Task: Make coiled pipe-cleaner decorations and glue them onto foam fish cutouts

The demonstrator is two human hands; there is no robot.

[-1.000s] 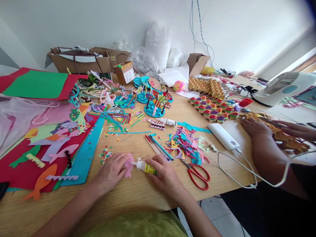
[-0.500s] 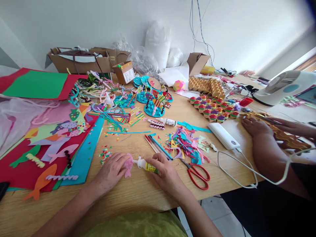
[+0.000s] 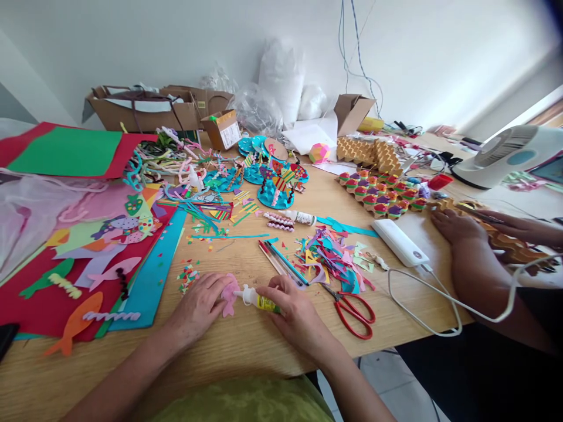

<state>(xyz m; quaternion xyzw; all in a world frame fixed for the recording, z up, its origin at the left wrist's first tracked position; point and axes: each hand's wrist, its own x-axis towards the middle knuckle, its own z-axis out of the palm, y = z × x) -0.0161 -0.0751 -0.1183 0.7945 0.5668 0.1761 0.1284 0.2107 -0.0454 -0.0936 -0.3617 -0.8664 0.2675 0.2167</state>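
My left hand (image 3: 203, 299) lies low over the table near its front edge, fingertips pressing a small pink fish-shaped cutout (image 3: 229, 302) against the wood. From the right, my right hand (image 3: 288, 308) grips a glue bottle (image 3: 265, 303) with a yellow-green label and white nozzle. The bottle lies nearly level, its nozzle tip over the pink cutout; whether it touches is too small to tell. Red-handled scissors (image 3: 354, 313) rest to the right of my right hand. Beyond the hands are a few pens (image 3: 284, 264) and a heap of coloured scraps (image 3: 328, 258).
Coloured sheets with fish cutouts (image 3: 73, 322) cover the left side. Blue decorated pieces (image 3: 275, 196) stand farther back. A white power bank (image 3: 400, 243) with a looping cable sits on the right. Beside it, another person's hand (image 3: 460, 227) rests on egg-carton material. A fan (image 3: 505, 155) stands behind.
The glue bottle's nozzle has shifted slightly left and down over the pink cutout, and my right hand has tilted a little with it. My left hand stays on the cutout.
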